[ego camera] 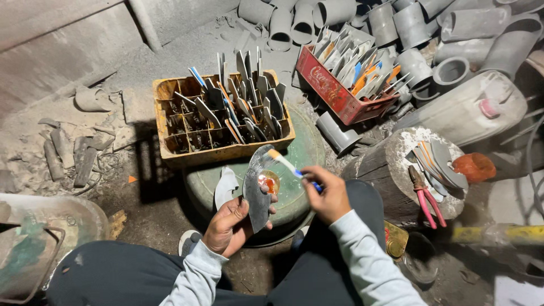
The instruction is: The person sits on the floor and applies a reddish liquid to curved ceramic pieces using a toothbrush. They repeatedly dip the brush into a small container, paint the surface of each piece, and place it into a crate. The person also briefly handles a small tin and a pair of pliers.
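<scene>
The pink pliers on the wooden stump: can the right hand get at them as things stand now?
Probably yes, but not freely. The pliers lie uncovered on the stump, close to the right hand, with nothing between them. However, that hand holds a toothbrush against the blade, so its fingers are occupied.

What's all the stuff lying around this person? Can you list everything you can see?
Curved blade: one, grey, held in the left hand.
Brush: one, pale handle with blue, in the right hand, tip on the blade.
Yellow crate: one, ahead of the hands, full of grey blades.
Red crate: one, upper right, packed with blades.
Pipe pieces: many, grey, piled at top right.
Log stump: one, right, topped with metal pieces.
Pliers: one, pink handles, on the stump.
Round green base: one, under the hands.
Left hand: gripping the blade.
Right hand: gripping the brush.
</scene>
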